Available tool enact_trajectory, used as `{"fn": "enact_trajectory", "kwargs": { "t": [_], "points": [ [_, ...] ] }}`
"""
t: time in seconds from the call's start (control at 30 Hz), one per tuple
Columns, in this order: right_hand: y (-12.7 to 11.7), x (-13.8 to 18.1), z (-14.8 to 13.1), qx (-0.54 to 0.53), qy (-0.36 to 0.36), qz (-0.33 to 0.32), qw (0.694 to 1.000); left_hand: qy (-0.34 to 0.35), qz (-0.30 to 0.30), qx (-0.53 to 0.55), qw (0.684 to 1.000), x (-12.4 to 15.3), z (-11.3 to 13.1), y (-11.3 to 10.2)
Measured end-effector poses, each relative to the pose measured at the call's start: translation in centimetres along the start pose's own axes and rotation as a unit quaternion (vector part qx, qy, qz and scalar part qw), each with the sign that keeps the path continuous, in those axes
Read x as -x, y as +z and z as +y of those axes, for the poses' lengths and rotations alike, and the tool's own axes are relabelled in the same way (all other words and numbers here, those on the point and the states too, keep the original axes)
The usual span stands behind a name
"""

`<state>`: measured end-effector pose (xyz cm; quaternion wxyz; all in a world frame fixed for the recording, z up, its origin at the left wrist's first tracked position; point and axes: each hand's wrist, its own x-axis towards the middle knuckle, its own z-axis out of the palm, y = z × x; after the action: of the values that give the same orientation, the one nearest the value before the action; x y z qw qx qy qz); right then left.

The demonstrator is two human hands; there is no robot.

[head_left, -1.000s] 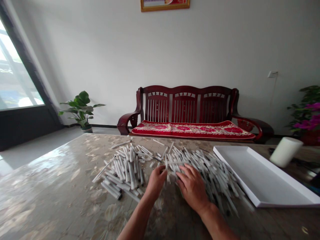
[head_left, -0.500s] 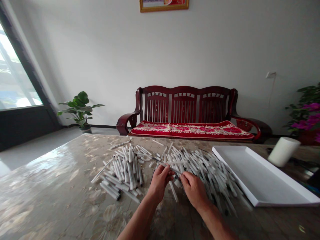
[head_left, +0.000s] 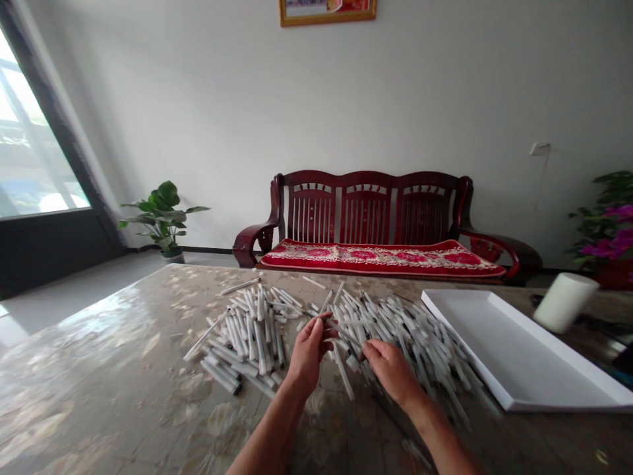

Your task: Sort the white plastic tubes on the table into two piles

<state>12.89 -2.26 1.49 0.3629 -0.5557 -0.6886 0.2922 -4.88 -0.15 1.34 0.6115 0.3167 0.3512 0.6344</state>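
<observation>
Slim white and translucent pens with dark ends lie in two piles, a smaller left pile (head_left: 252, 336) and a wider right pile (head_left: 410, 336). Between the piles my left hand (head_left: 306, 353) pinches a pen with thumb and forefinger, its other fingers loosely spread. To its right, my right hand (head_left: 390, 373) is closed at the fingertips on a thin pen that slants up toward the left hand. How far each held piece runs is blurred. Under my right forearm a dark, streaked stick (head_left: 403, 429) shows, smeared by motion.
A shallow white tray (head_left: 514, 349) stands right of the piles, with a white cylinder (head_left: 566, 302) beyond it. The patterned tabletop (head_left: 123, 402) reaches to the left. A red wooden bench (head_left: 370, 211) and a potted plant (head_left: 165, 214) stand behind the table.
My hands have drawn slightly apart, and the pen that spanned both hands no longer does so plainly. A blurred dark stick has appeared below my right hand. The view has shifted slightly.
</observation>
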Motion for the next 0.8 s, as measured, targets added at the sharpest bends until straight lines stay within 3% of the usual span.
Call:
{"fn": "enact_trajectory", "kwargs": {
  "t": [0.27,0.43,0.6,0.7,0.8],
  "points": [
    [0.4,-0.2,0.9,-0.089,0.03,-0.045,0.995,0.042,0.034,-0.03,0.998,-0.3,0.1,0.0],
    [0.4,0.0,0.5,-0.006,-0.017,0.047,0.999,0.065,0.103,-0.033,0.992,-0.2,-0.5,0.2],
    [0.0,0.4,0.4,0.1,-0.107,0.151,0.978,0.052,0.138,-0.026,0.989,-0.2,-1.1,0.3],
    [-0.4,0.4,0.6,0.064,-0.143,0.198,0.968,0.031,0.123,-0.041,0.991,0.0,-1.2,0.3],
    [-0.6,0.2,0.5,-0.059,-0.085,0.224,0.969,0.01,0.093,-0.073,0.993,0.2,-1.3,0.4]
  ]
}}
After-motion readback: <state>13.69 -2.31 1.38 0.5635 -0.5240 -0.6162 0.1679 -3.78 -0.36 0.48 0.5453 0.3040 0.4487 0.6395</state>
